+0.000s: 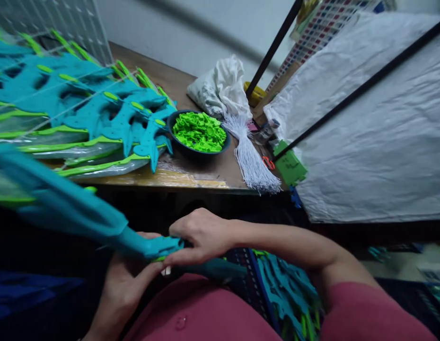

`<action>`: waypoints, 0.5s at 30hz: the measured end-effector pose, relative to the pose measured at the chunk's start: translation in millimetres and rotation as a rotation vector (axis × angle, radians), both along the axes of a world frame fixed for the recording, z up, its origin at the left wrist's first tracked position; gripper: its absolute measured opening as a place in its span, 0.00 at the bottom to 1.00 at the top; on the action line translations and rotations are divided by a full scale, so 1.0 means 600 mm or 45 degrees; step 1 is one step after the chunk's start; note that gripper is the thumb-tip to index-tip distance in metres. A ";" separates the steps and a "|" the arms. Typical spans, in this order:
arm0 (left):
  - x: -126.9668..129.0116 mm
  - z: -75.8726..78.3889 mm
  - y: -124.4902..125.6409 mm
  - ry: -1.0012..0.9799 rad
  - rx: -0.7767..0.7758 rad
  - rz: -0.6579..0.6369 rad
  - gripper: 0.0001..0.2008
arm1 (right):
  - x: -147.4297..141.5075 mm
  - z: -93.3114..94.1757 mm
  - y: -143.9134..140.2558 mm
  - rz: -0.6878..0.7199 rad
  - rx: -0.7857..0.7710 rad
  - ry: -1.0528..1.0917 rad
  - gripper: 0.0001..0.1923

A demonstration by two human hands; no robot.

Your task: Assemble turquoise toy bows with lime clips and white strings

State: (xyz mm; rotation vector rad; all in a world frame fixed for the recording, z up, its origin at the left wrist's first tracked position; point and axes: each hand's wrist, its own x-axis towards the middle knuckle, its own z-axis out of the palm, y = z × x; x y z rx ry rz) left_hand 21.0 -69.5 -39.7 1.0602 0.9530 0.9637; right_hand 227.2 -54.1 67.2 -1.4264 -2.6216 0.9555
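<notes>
A long teal plastic toy part [78, 208] with a little lime green on it slants from the left edge down to my hands, close in front of my body. My left hand [129, 284] is closed around its narrow end from below, the thumb lying along the near side. My right hand [206, 237] is closed on the tip of the same end, fingers on top and thumb at the near side. Its fingers partly hide the tip. A small white bit shows under the right thumb; I cannot make out what it is.
Stacked teal and green toy assemblies [85, 104] with taut white strings cover the bench's left. A dark bowl [197, 152] of lime green pieces, a white cord bundle [253, 161] and a white sack [220, 87] stand beside them. A crate [257, 284] of teal parts sits below right.
</notes>
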 end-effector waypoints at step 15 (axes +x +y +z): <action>-0.017 0.007 0.087 -0.002 -0.027 0.014 0.20 | 0.326 -0.096 -0.015 -1.271 0.122 -0.284 0.11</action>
